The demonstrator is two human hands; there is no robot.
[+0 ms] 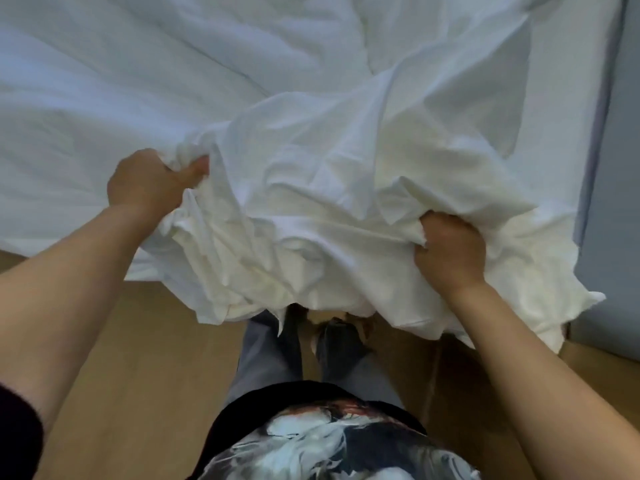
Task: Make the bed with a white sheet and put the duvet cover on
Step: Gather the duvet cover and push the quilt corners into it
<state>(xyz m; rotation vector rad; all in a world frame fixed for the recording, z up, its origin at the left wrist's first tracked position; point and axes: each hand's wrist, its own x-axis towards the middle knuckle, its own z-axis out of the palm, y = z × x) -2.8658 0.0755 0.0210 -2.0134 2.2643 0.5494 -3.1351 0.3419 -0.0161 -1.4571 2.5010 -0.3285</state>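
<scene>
A bunched heap of white bedding [329, 209] hangs over the near edge of the bed. I cannot tell sheet from duvet cover in it. My left hand [149, 181] grips a gathered fold at the heap's left side. At its lower right, my right hand [450, 251] clutches another wad of the same cloth. Both fists are closed tight on fabric. Beyond the heap, white cloth [138, 81] lies spread and wrinkled across the bed.
A wooden floor [145, 341] runs under me, with my legs [277, 355] close to the bed's edge. A pale blue-grey wall [616, 168] borders the bed on the right.
</scene>
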